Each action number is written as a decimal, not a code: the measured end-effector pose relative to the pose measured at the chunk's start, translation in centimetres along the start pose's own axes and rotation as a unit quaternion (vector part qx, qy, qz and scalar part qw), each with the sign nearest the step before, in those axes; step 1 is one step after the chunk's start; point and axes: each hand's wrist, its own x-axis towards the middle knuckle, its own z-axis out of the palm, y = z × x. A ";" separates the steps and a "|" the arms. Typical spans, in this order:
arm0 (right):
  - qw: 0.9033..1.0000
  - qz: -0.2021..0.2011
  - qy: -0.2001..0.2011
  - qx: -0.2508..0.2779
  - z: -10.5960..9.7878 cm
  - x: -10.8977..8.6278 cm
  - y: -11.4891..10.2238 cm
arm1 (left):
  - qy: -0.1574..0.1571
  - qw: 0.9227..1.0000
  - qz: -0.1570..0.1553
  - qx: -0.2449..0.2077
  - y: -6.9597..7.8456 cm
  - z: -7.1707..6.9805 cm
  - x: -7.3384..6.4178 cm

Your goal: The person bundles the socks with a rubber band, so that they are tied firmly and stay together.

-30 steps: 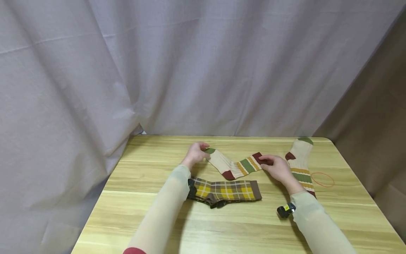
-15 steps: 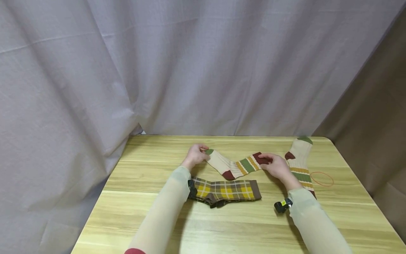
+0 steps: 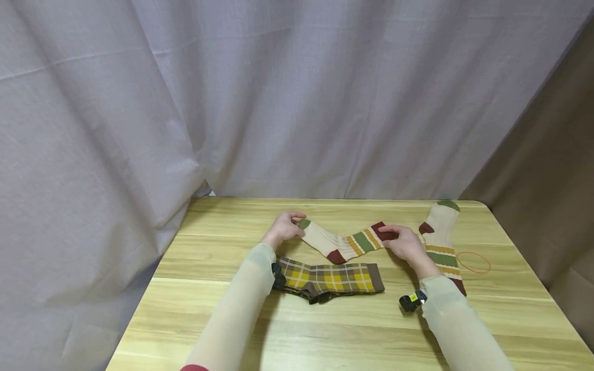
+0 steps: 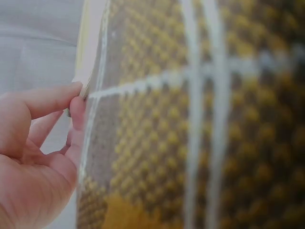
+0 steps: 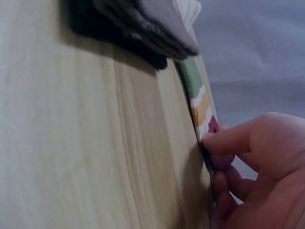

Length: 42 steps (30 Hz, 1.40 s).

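Observation:
A cream sock (image 3: 320, 239) with a green toe, dark red heel and striped leg lies bent across the far half of the table. My left hand (image 3: 284, 226) pinches it at the green toe. At the other end, the thumb and fingers of my right hand (image 3: 405, 243) pinch the dark red cuff (image 5: 221, 160). Close in front lies a yellow and brown plaid pair of socks (image 3: 329, 278), stacked flat. Its knit fills most of the left wrist view, and my left wrist overlaps its left end in the head view.
A matching cream sock (image 3: 441, 226) lies lengthwise at the right, partly behind my right wrist. Beside it rests a thin orange rubber band (image 3: 473, 262). The wooden table (image 3: 325, 335) ends at a grey curtain (image 3: 297, 103).
Hardly anything differs. The left hand and the sock's toe have shifted slightly left and nearer; the right wrist has moved a little inward. Both hands stay at the sock's ends.

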 end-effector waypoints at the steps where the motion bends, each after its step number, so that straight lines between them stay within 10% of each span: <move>1: 1.000 0.001 0.002 -0.001 0.0 0.0 0.0 | -0.002 1.000 -0.001 -0.001 0.0 -0.1 0.0; 42: 0.996 -0.050 0.015 0.070 -1.0 -0.6 1.5 | 0.057 0.998 0.010 0.008 -0.6 -1.0 -1.1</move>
